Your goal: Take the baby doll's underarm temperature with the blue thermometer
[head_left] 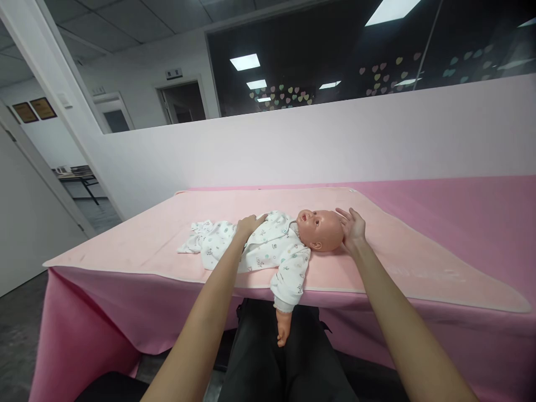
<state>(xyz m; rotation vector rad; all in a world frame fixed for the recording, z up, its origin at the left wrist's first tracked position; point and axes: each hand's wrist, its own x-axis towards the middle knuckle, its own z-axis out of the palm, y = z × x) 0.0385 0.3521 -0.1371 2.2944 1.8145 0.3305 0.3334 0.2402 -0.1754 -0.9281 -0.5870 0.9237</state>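
Observation:
A baby doll (320,230) lies on its back on a peach mat (146,223), its head to the right and its legs to the left. It wears a white patterned outfit (268,251), and one arm hangs over the near table edge. My left hand (250,224) rests on the doll's belly with fingers laid out over the cloth. At the crown of the doll's head is my right hand (352,226), its fingers spread and touching the head. The underside of the right palm is hidden.
Pink cloth (481,223) covers the table beneath the mat and hangs down in front. Behind it stands a white half wall (293,145) with a dark window (335,56) above. A door (33,212) is at the left. My black-trousered legs (285,363) are under the near edge.

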